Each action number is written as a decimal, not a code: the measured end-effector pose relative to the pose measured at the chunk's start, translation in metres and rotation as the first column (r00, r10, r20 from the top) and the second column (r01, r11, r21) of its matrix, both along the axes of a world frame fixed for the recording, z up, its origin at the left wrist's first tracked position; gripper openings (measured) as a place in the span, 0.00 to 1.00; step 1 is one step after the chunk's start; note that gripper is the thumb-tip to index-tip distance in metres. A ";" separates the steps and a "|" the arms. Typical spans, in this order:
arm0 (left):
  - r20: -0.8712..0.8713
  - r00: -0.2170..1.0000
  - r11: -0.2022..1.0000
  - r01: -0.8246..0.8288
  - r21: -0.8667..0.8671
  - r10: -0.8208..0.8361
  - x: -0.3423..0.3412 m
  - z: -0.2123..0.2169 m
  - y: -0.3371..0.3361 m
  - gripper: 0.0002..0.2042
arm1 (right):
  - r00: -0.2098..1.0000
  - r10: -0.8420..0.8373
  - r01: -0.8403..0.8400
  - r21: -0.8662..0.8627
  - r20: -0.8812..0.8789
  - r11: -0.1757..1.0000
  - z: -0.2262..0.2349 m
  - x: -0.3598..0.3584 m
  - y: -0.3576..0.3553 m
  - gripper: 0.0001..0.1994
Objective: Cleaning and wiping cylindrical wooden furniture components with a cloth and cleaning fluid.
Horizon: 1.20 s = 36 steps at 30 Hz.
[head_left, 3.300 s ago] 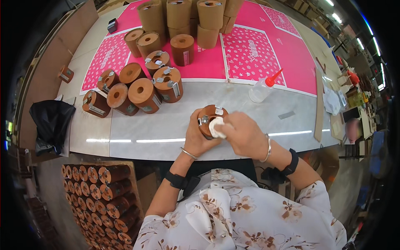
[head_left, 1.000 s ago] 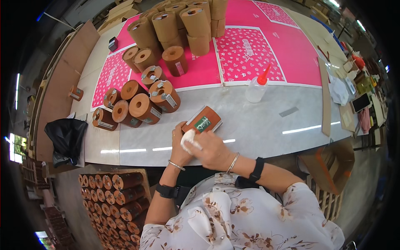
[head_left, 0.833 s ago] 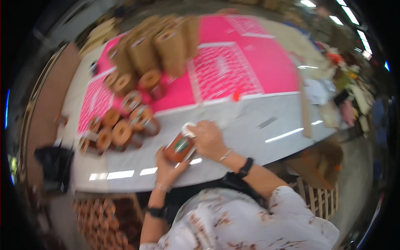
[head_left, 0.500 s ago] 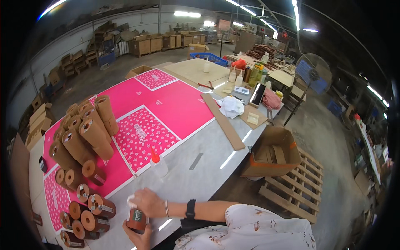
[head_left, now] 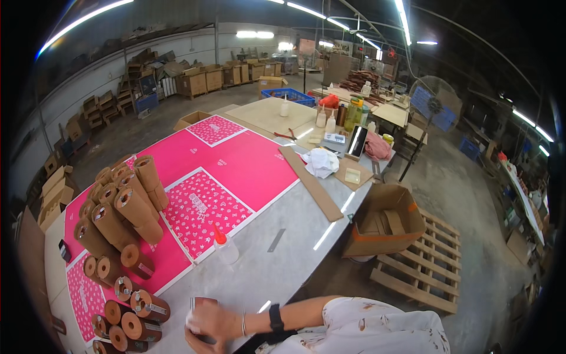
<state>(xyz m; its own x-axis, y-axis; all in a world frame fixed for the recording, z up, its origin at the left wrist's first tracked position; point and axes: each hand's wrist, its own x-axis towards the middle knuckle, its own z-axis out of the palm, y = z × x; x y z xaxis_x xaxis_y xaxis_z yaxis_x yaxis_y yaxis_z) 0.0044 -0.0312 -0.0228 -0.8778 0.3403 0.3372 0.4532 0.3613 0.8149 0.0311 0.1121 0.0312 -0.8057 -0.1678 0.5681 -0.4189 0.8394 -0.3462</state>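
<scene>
Near the table's front edge, my left hand (head_left: 199,342) is curled around a reddish-brown cylinder (head_left: 205,302), mostly hidden by my hands. My right hand (head_left: 219,320), smeared by motion, presses a white cloth (head_left: 192,320) against the cylinder's side. A dark watch band and a bracelet are on my right wrist. Similar brown cylinders (head_left: 140,325) with round holes in their ends stand and lie in a cluster to the left of my hands. Beyond my hands stands a clear squeeze bottle (head_left: 226,252) with a red tip.
Brown paper-wrapped rolls (head_left: 115,227) are stacked on a pink printed sheet (head_left: 236,171). A cardboard strip (head_left: 311,184) lies by a crumpled white cloth (head_left: 321,163). Off the right edge are an open carton (head_left: 377,236) and a wooden pallet (head_left: 421,259). A fan (head_left: 434,105) stands beyond.
The view has shifted slightly, so the table things sit lower. My right hand has moved over the cylinder with the cloth, covering more of it; its label no longer shows.
</scene>
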 end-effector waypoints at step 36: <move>0.587 0.809 0.838 -0.302 0.455 -0.027 0.004 -0.022 -0.006 0.46 | 0.979 0.180 -0.178 -0.028 0.091 0.984 0.011 0.008 -0.030 0.18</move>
